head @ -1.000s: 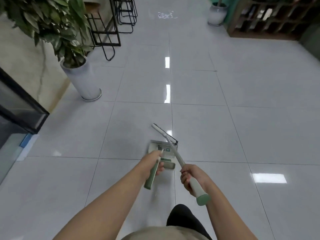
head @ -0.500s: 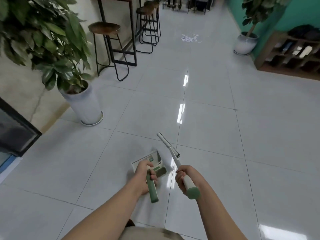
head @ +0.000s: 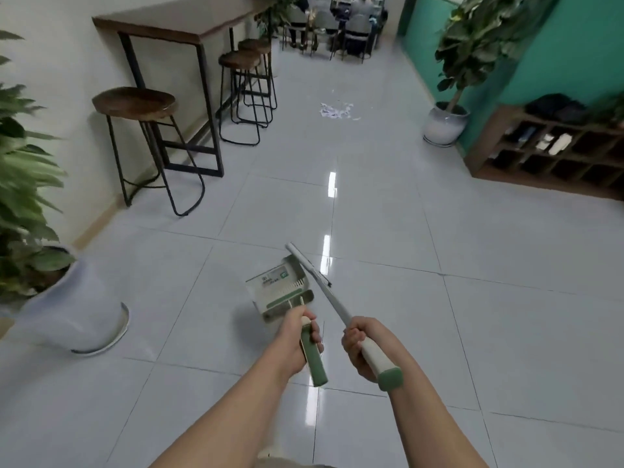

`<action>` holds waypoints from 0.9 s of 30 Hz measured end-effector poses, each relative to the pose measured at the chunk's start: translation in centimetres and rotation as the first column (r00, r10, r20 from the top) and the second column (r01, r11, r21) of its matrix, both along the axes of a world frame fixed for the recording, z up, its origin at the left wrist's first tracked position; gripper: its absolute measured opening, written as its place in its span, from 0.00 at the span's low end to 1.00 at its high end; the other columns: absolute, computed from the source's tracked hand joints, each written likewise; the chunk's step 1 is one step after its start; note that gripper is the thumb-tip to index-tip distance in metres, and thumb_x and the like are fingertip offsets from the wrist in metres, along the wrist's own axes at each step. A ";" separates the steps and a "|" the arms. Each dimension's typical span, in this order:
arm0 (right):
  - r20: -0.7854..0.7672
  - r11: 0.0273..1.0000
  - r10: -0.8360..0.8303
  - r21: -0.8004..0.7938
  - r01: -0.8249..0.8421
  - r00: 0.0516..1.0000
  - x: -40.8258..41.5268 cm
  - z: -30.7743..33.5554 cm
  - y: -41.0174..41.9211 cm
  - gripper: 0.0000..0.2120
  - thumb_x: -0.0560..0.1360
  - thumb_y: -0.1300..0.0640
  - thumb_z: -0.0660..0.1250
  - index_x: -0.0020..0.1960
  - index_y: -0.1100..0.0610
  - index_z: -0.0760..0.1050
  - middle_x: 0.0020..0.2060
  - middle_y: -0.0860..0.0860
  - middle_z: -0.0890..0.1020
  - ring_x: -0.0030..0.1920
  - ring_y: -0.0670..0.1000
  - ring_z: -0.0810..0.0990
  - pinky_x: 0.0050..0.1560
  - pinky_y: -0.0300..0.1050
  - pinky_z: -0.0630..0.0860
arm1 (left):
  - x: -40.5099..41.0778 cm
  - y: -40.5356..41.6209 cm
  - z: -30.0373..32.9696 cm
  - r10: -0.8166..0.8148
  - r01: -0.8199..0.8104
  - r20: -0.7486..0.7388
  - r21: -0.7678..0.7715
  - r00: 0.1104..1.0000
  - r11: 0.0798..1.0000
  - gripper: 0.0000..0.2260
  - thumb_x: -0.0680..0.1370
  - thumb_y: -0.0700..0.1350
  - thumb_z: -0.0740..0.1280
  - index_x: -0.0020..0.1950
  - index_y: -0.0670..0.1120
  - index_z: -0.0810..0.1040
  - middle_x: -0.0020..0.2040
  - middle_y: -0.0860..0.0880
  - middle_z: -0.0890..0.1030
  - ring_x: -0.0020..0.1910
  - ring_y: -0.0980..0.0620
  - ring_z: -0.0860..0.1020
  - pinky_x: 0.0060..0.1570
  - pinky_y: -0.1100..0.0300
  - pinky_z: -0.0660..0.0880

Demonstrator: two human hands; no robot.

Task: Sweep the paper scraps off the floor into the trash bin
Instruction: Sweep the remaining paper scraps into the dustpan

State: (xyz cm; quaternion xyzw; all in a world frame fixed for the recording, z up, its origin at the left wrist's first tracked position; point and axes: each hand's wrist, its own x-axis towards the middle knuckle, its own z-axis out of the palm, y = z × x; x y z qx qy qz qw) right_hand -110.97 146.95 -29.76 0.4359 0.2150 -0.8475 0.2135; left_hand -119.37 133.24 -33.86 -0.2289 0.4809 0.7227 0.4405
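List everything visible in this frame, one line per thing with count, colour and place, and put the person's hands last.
paper scraps: one pile, white, floor far ahead
dustpan: one, grey and green, held in front
broom: one, white shaft, green grip end, right of dustpan
stools: three, dark wood seats, black frames, left
high table: one, brown top, left wall
potted plants: one in a white pot at right, another at near left
shelf unit: one, brown, right wall
floor: pale glossy tiles
left hand: grips dustpan handle
right hand: grips broom handle
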 end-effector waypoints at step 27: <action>-0.229 0.936 -0.082 0.317 0.154 0.970 -75.5 10.8 59.9 0.13 0.72 0.68 0.58 0.31 0.56 0.63 0.22 0.48 0.65 0.18 0.44 0.64 0.17 0.33 0.66 | -72.7 59.9 8.9 -0.106 0.057 -0.410 -0.130 0.906 0.990 0.10 0.76 0.47 0.65 0.39 0.49 0.67 0.28 0.50 0.62 0.24 0.52 0.58 0.26 0.61 0.59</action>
